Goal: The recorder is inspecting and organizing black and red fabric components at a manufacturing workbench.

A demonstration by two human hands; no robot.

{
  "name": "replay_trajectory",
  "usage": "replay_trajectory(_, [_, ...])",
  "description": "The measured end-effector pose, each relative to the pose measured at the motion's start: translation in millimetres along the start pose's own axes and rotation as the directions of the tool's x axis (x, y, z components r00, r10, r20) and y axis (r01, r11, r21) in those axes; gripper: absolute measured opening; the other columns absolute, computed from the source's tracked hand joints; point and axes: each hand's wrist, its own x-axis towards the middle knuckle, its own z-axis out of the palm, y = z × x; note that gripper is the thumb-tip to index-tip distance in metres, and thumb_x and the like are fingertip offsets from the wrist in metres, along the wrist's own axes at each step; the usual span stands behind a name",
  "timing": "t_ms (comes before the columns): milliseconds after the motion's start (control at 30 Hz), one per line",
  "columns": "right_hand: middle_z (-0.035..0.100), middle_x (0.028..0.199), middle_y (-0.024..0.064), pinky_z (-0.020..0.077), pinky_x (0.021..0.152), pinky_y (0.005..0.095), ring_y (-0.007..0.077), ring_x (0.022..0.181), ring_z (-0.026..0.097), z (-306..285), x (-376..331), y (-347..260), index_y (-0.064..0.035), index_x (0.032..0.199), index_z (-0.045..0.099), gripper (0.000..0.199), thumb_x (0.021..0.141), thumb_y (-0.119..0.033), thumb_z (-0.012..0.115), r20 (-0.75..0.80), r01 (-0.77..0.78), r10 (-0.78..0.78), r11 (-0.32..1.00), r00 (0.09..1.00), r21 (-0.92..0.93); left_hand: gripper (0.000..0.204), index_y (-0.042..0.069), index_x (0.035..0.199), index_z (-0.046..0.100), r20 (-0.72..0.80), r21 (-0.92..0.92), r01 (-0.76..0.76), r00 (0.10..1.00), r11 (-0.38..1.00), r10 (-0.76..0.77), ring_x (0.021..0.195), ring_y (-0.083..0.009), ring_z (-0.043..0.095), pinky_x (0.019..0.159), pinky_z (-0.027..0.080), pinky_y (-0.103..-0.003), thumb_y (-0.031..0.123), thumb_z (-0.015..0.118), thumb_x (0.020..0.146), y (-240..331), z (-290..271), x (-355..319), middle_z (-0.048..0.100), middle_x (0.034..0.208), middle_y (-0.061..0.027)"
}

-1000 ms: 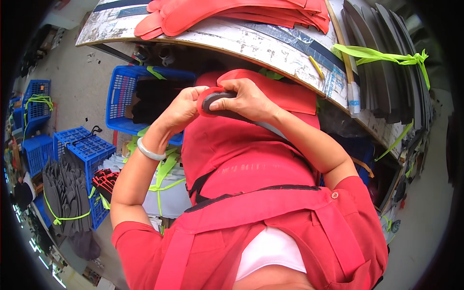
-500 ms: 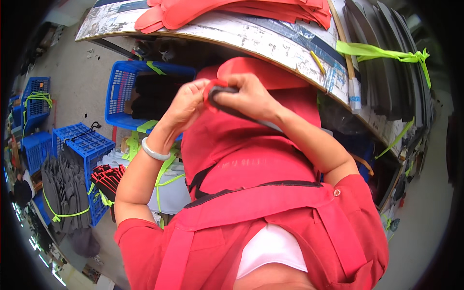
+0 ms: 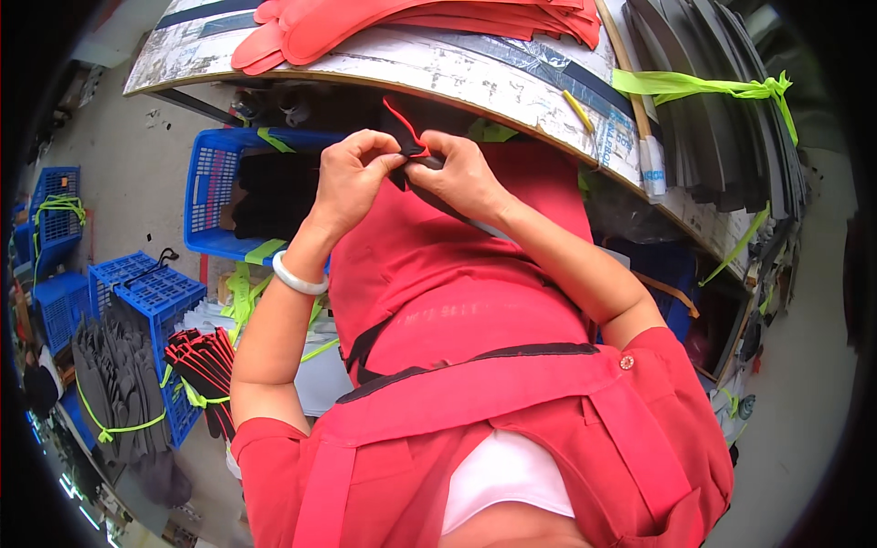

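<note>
My left hand (image 3: 352,175) and my right hand (image 3: 459,173) meet just below the table edge, both pinching a small black fabric piece (image 3: 410,151) with a red trimmed edge. A dark strip of it runs down under my right wrist. A red garment (image 3: 438,283) lies draped over my lap beneath both hands. A white bangle (image 3: 294,277) circles my left wrist.
A worn white worktable (image 3: 384,59) carries a stack of red fabric pieces (image 3: 365,20) and grey bundles (image 3: 722,119) tied with green tape. Blue crates (image 3: 215,187) stand on the floor at my left, with bundled grey and black-red pieces (image 3: 119,393).
The red cloth bunched high around my hands has dropped to my lap. Both hands now hold the small black piece up in plain sight, closer to the table edge.
</note>
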Motion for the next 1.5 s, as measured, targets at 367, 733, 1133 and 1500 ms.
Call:
replay_trajectory(367, [0.068, 0.084, 0.0082, 0.0485, 0.076, 0.0278, 0.0102, 0.079, 0.059, -15.5, 32.0, -42.9, 0.0031, 0.104, 0.064, 0.030, 0.078, -0.011, 0.061, 0.049, 0.158, -0.160, 0.987, 0.986, 0.042, 0.067, -0.003, 0.127, 0.047, 0.297, -0.563, 0.385, 0.920, 0.731, -0.257, 0.101, -0.0246, 0.064, 0.082, 0.053, -0.034, 0.054, 0.047, 0.094, -19.3, -11.5, -14.5, 0.058, 0.122, -0.0146])
replay_trajectory(733, [0.038, 0.131, 0.0149, 0.0333, 0.094, 0.0459, 0.0377, 0.114, 0.041, 5.1, 14.7, -113.0, -0.0186, 0.131, 0.044, 0.076, 0.060, -0.006, 0.071, -0.294, 0.550, -0.631, 0.773, 0.718, -0.317, 0.054, 0.003, 0.141, 0.035, -0.165, -0.970, -0.176, 0.983, 0.167, 0.081, 0.129, -0.0279, 0.043, 0.111, 0.030, -0.042, 0.026, 0.056, 0.096, 77.0, 2.5, -12.5, 0.044, 0.139, -0.0170])
replay_trajectory(1133, [0.036, 0.138, 0.0154, 0.0303, 0.103, 0.0462, 0.0361, 0.123, 0.038, 49.5, 66.0, 2.8, -0.0220, 0.140, 0.042, 0.077, 0.069, -0.005, 0.065, -0.207, 0.267, -0.423, 0.812, 0.882, -0.519, 0.042, 0.001, 0.127, 0.051, 0.114, -0.982, 0.078, 0.971, -0.172, -0.210, 0.120, -0.0260, 0.050, 0.107, 0.037, -0.041, 0.030, 0.055, 0.096, -61.2, 42.4, 31.6, 0.055, 0.127, -0.0131])
replay_trajectory(1500, [0.041, 0.141, 0.0067, 0.0406, 0.095, 0.0449, 0.0332, 0.117, 0.047, 24.7, -5.4, 14.7, -0.0137, 0.137, 0.042, 0.070, 0.072, -0.019, 0.069, 0.320, 0.447, -0.312, 0.628, 0.895, -0.637, 0.026, -0.001, 0.108, 0.056, 0.103, -0.984, 0.064, 0.966, -0.168, -0.238, 0.092, -0.0262, 0.062, 0.096, 0.049, -0.042, 0.022, 0.057, 0.095, -78.2, 35.1, 34.8, 0.062, 0.088, -0.0102])
